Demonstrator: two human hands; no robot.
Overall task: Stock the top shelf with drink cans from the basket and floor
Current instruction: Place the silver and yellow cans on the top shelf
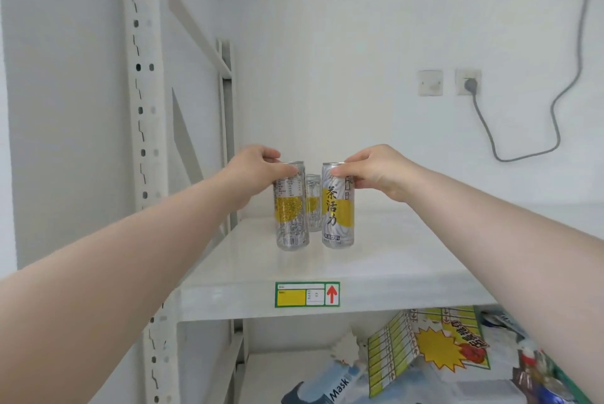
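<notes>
At frame centre, the left hand [261, 164] grips the left can [291, 207] and the right hand [372, 168] grips the right can [338, 207], both standing on the top shelf [392, 256]. Placing seems underway; letting go likely comes next.

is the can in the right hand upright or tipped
Upright. The can in the right hand stands straight with its base on the top shelf, sides vertical; the hand grips it near the top.
</notes>
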